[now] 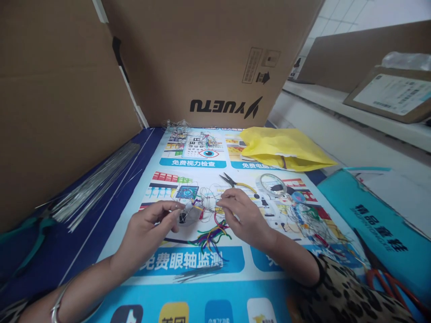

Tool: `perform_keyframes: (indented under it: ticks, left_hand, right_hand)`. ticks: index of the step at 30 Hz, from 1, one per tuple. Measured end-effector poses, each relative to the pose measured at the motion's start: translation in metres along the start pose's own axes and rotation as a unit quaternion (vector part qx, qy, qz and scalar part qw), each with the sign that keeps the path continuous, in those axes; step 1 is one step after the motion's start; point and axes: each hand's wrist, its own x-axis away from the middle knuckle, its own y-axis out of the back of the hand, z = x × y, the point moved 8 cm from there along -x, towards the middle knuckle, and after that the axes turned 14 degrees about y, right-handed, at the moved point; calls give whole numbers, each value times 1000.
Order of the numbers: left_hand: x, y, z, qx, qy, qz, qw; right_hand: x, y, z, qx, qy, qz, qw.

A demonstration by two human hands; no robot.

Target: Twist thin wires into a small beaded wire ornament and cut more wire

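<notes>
My left hand [153, 229] is closed in a pinch, thumb against forefinger, on what looks like thin wire. My right hand [249, 220] also pinches thin wire [209, 197], which loops loosely between the two hands. Beneath the fingertips lie a small clear dish [191, 215] and a bunch of coloured cords [213, 235] in green, purple, yellow and red. A blue patterned square [186, 193] is just beyond my left fingers. Past my right hand rest pliers [237, 183] with yellow handles and a roll of clear tape [272, 185].
Cardboard walls [202, 58] close off the back and left. Straight wires [97, 184] lie at left near teal-handled cutters [32, 242]. Wire tangles [178, 128] sit at the back. A yellow bag [286, 148], wired coloured pieces [308, 220], a teal packet [377, 224] and orange-handled scissors [387, 285] occupy the right.
</notes>
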Motion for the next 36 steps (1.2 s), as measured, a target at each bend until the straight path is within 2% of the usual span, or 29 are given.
perform_keyframes:
  ticks: [5, 11, 21, 29, 36]
  left_hand:
    - [-1, -1, 0, -8, -8, 0, 1000]
    - [-1, -2, 0, 6, -10, 5, 1000]
    - [0, -1, -2, 8, -18, 0, 1000]
    - [-1, 0, -1, 10, -14, -1, 1000]
    - [0, -2, 0, 15, -15, 5, 1000]
  right_hand:
    - [1, -5, 1, 63, -1, 65, 996]
    - [0, -8, 5, 124, 13, 105, 987]
    - [0, -3, 6, 166, 35, 73, 983]
    - [-4, 3, 12, 151, 64, 34, 986]
    - [-7, 7, 14, 156, 55, 17, 986]
